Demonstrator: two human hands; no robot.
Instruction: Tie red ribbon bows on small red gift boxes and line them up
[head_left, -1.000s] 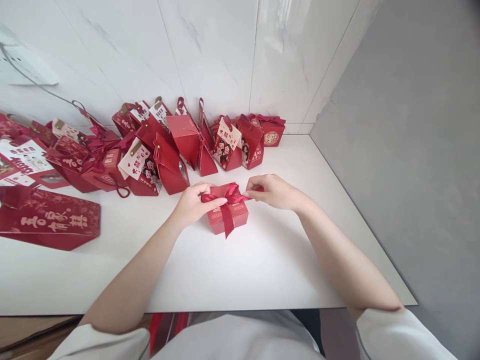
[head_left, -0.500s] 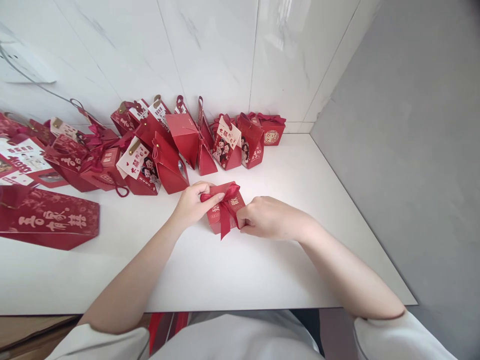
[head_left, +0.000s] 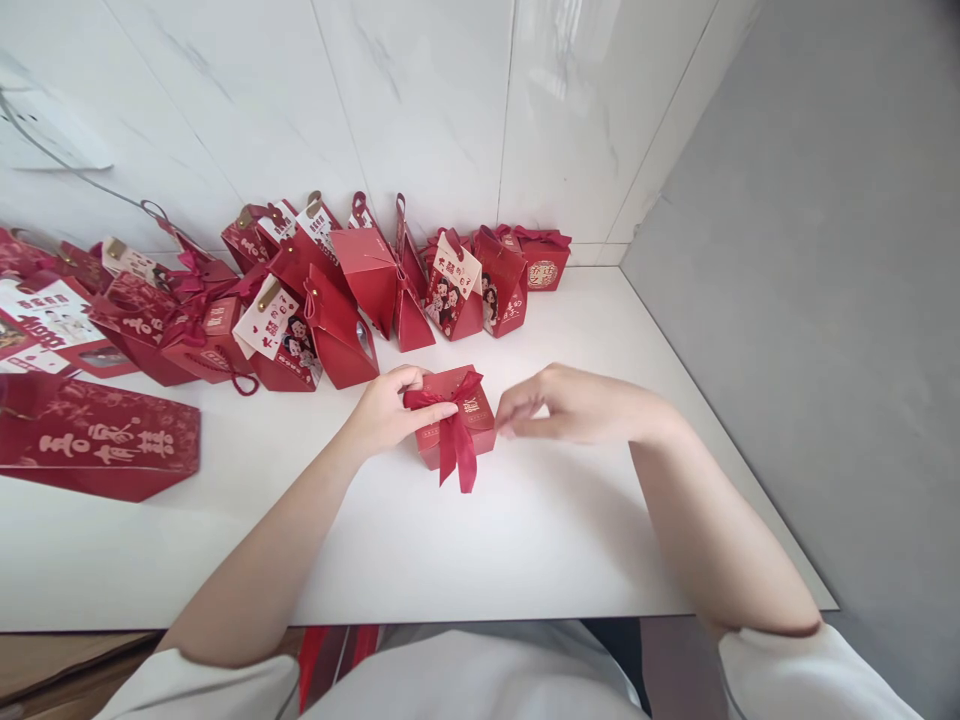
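Seen at far left on the flat white worktop (head_left: 420, 560): a long dark-red cardboard box with pale lettering (head_left: 112, 440). Behind it and rightward, crowded along the tiled wall: patterned red paper gift boxes (head_left: 345, 345). Pinching with the left hand (head_left: 382, 408), grip closed on the shiny red satin ribbon (head_left: 452, 445) over the small red cardboard box (head_left: 481, 418), at mid-worktop. Hovering just right with the right hand (head_left: 559, 402), grip loosely curled, partly open (cannot tell whether touching the box).

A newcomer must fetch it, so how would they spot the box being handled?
On the white table, find the bare left hand. It grips a small red cardboard box with red ribbon tails draped down its front, standing apart from the red boxes behind.
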